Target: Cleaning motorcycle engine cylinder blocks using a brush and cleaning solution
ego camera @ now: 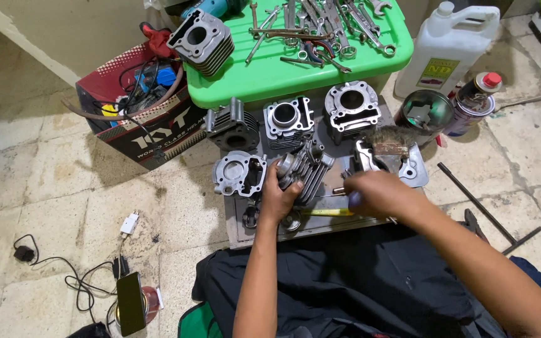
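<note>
My left hand grips a finned grey engine cylinder that lies tilted on a grey metal slab on the floor. My right hand, blurred by motion, holds a slim tool with a yellow handle whose tip points at the cylinder's side. Around it on the slab stand three more cylinders, a cylinder head and a metal cover with a worn brush on it.
A green plastic lid behind holds several wrenches and another cylinder. A cardboard box of cables is at left, a white jug, a tin and a spray can at right. A phone and charger cables lie at lower left.
</note>
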